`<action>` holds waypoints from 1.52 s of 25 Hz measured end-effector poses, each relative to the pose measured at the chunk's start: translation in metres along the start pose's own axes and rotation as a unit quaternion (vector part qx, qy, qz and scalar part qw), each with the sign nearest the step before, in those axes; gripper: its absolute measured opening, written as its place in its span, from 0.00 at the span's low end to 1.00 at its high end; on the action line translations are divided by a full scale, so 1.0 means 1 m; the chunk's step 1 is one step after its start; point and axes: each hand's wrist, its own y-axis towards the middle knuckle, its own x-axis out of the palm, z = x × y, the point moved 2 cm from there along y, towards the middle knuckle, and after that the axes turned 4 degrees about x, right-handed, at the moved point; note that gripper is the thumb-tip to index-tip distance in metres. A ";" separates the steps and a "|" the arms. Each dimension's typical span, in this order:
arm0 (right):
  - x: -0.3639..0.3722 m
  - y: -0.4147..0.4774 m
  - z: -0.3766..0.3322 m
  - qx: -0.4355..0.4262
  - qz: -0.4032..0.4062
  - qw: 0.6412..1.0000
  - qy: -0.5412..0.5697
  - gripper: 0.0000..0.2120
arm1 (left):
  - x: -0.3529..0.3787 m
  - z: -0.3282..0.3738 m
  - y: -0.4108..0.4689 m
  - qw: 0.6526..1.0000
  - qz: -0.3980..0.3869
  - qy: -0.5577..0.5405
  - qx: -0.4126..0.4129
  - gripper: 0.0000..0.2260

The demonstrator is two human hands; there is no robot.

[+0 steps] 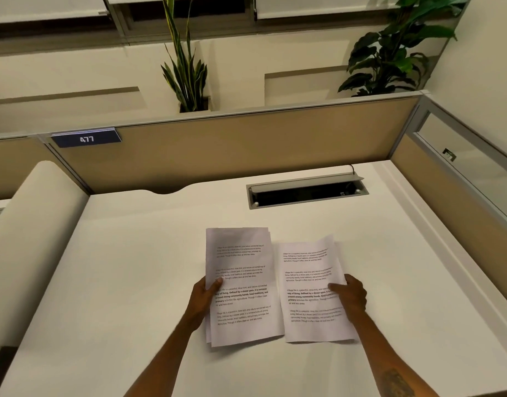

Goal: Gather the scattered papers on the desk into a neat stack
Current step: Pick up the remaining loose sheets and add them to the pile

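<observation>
I see the papers gathered into two bundles in the middle of the desk (132,253), and I take the cable hatch (306,191) at the back as my landmark. Both bundles lie on the near side of that hatch. The left bundle (242,285) sits nearer than the hatch's left end and holds several sheets, their edges fanned at the top corner and along the lower left. The right bundle (311,287) lies straight in front of the hatch, with a second sheet peeping out along its right side; how many are in it I cannot tell. The two bundles meet along their inner edges, the left one overlapping the right near the bottom.

My left hand (203,302) is closed on the left bundle's outer edge, thumb on the printed face and fingers hidden beneath. My right hand (351,296) grips the right bundle's outer edge the same way, thumb lying across the text.

I judge the gathering nearly done: I see no stray sheets elsewhere on the desk between me and the hatch. What seems left is to bring one bundle onto the other and square the edges, since neither is tidy yet.
</observation>
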 end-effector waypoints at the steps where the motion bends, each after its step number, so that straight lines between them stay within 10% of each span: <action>1: -0.004 0.001 0.000 -0.014 -0.010 1.000 0.011 0.17 | -0.003 0.002 -0.001 1.000 0.007 -0.002 0.002 0.12; 15: 0.037 -0.029 -0.053 -0.113 -0.248 0.938 0.215 0.18 | 0.014 0.046 0.004 0.999 0.004 -0.018 0.049 0.13; 26: 0.084 -0.060 -0.087 -0.156 -0.232 0.934 0.224 0.16 | 0.030 0.069 -0.001 0.998 -0.035 -0.048 0.037 0.23; 38: 0.092 -0.067 -0.079 -0.259 -0.222 0.928 0.149 0.18 | 0.022 0.047 -0.003 0.991 0.011 -0.022 0.133 0.12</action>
